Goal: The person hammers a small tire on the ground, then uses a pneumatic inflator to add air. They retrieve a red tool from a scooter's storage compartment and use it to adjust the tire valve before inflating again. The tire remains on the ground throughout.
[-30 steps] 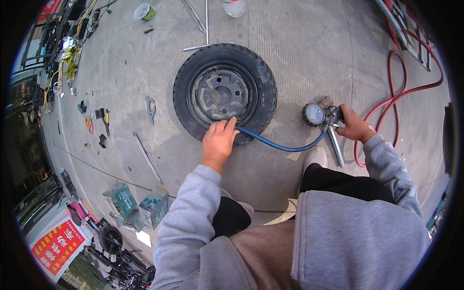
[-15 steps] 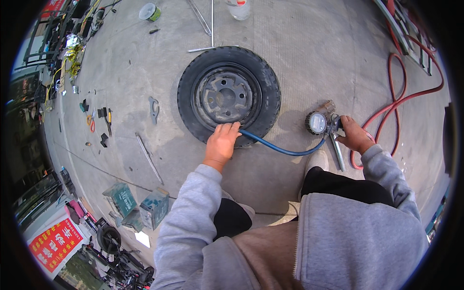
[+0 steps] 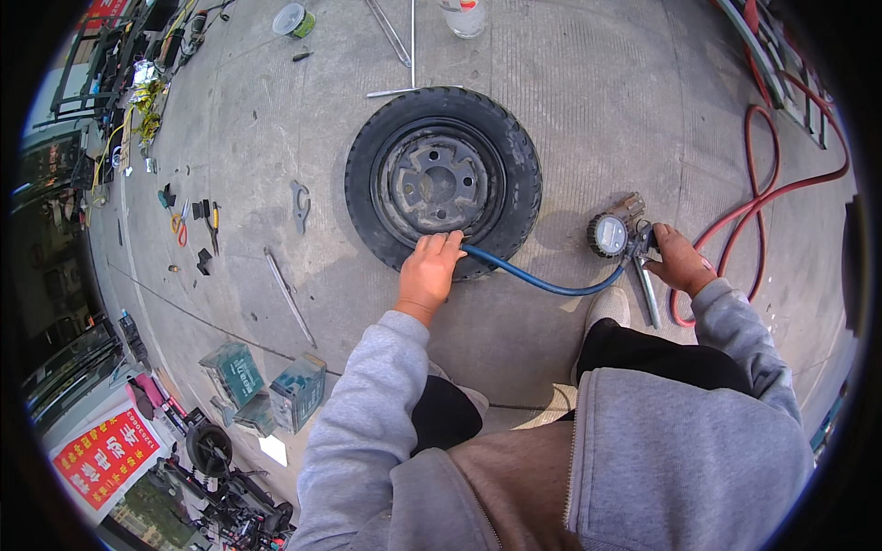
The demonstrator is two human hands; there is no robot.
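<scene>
A black tyre [image 3: 514, 138] on a dark steel wheel rim lies flat on the concrete in front of me. At the rim's near edge, the fingers of my left hand [image 3: 430, 275] are closed round the end of a blue hose [image 3: 542, 285]; they hide the hose tip and whatever it touches. That hose curves right to a tyre inflator gun [image 3: 610, 235] with a round dial gauge and a metal lever. My right hand [image 3: 682, 259] is wrapped round the gun's handle, beside the gauge. A red air hose [image 3: 772, 197] loops on the ground right of it.
Left of the tyre lie a flat metal tool [image 3: 299, 206], a metal bar [image 3: 288, 296], scissors [image 3: 180, 226] and teal boxes [image 3: 298, 393]. Beyond it are a cross wrench [image 3: 412, 55], a plastic tub [image 3: 293, 20] and a clear container [image 3: 464, 18]. A metal frame [image 3: 776, 69] stands far right.
The whole scene sits slightly further right in the picture, as the view has shifted. Both hands keep the same holds on the hose and the gun.
</scene>
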